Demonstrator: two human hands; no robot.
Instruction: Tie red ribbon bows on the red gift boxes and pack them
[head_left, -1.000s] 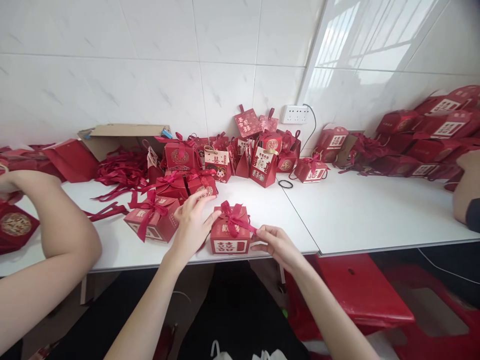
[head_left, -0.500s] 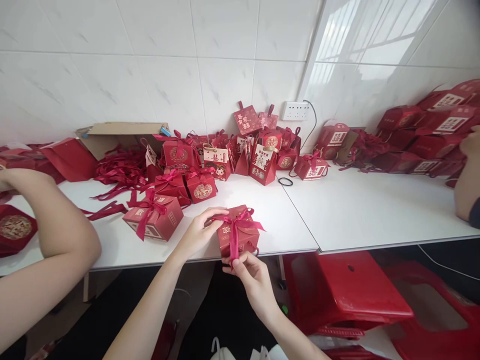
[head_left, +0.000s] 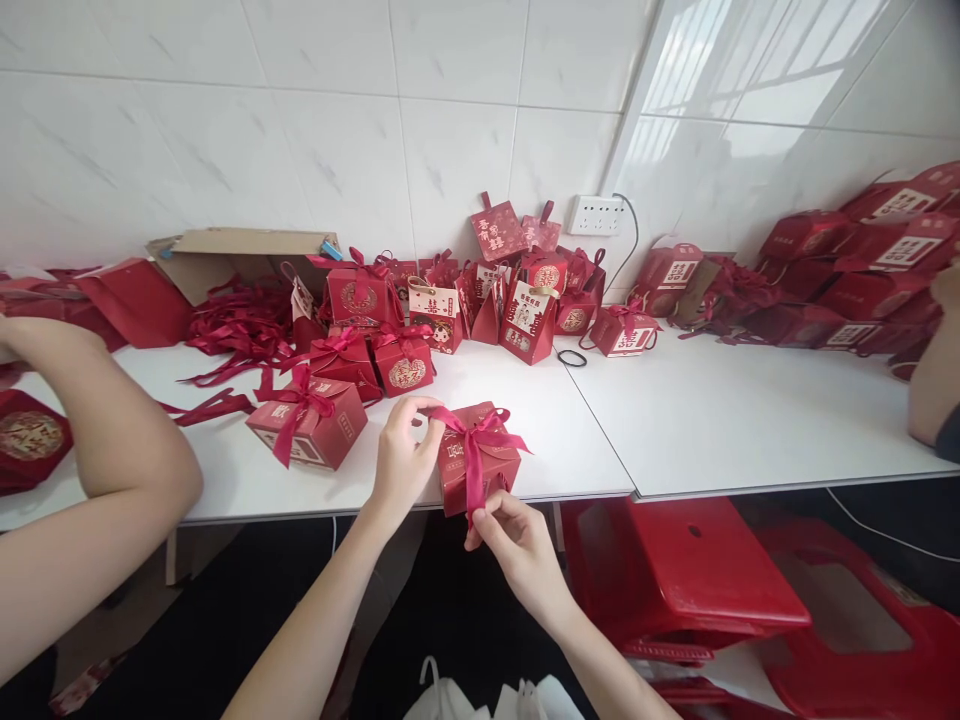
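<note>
A red gift box (head_left: 459, 480) with gold characters sits at the table's front edge, a dark pink ribbon (head_left: 474, 470) tied in a bow over its top. At the box's upper left, my left hand (head_left: 405, 445) pinches a loop of the bow between thumb and fingers. My right hand (head_left: 517, 540) is closed on the ribbon tail that hangs over the box's front. Another red box with a bow (head_left: 319, 425) stands to the left of my left hand.
Finished-looking red boxes and bags (head_left: 450, 310) crowd the table's back, beside a heap of loose ribbons (head_left: 244, 315) and a cardboard box (head_left: 247, 245). More boxes (head_left: 877, 270) are piled at right. Other people's arms (head_left: 112, 440) show at both sides. Red stools (head_left: 705, 570) stand below.
My left hand has drawn the bow's left loop outward and up, away from the box top. My right hand still pinches the hanging tail, now slightly lower and to the right.
</note>
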